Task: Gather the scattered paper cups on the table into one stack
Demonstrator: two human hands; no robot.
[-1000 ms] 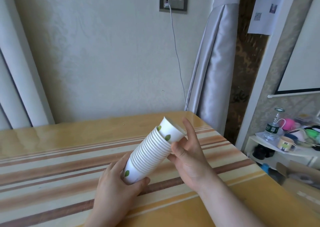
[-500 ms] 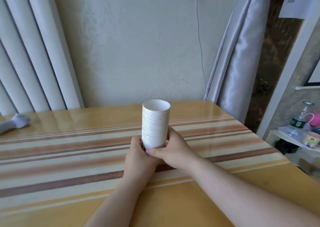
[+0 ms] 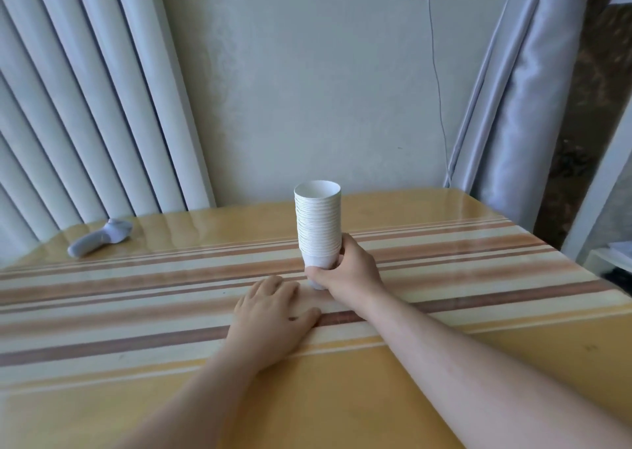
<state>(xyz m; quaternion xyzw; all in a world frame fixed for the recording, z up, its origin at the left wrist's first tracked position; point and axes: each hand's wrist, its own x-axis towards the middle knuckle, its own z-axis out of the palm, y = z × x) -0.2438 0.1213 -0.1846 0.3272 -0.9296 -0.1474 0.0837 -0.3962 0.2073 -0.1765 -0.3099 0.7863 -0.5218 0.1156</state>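
Note:
One tall stack of white paper cups point(image 3: 318, 219) stands upright, mouth up, on the striped table point(image 3: 136, 298) near its middle. My right hand point(image 3: 345, 270) wraps around the bottom cups of the stack from the right side. My left hand point(image 3: 273, 315) lies flat on the tabletop just to the lower left of the stack, fingers spread, holding nothing and not touching the cups. No loose cups show anywhere else on the table.
A small pale grey handheld device point(image 3: 99, 238) lies at the table's far left corner. White vertical blinds point(image 3: 85, 106) hang behind on the left, a grey curtain point(image 3: 513, 106) and a charging cable point(image 3: 437, 82) on the right. The table's right edge drops off near a shelf.
The stack went from tilted in both hands to standing upright on the table. My left hand has let go and dropped flat onto the tabletop; the right keeps its hold.

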